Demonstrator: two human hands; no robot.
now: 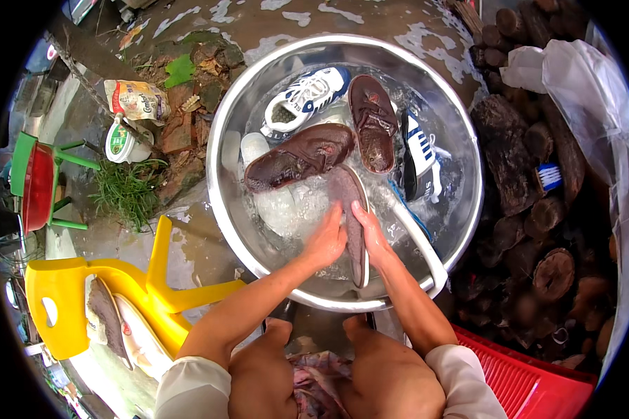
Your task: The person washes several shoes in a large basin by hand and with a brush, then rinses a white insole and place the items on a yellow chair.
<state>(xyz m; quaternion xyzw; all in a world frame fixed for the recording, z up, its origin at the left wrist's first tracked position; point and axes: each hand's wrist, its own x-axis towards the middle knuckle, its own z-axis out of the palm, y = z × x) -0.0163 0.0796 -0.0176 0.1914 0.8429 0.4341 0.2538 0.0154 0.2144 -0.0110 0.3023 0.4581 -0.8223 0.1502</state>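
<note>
My right hand (372,234) grips the edge of a grey insole (354,225) with a pale rim. My left hand (326,236), slightly blurred, presses against its other side with curled fingers. The insole stands tilted inside a large stainless steel basin (230,235) of water. Just beyond its top lies a wet brown slipper (301,157), and a second brown slipper (372,123) is to the right of that. A white and blue sneaker (306,99) lies at the basin's far side; another sneaker (419,152) rests at the right. Whitish footwear (278,209) sits under the water at left.
A white hose (419,243) crosses the basin's right rim. At left, a yellow plastic stool (57,309) lies on its side near another grey insole (110,317). Cut logs (553,272) are piled at right, above a red plastic crate (524,372). A white tub (127,141) stands upper left.
</note>
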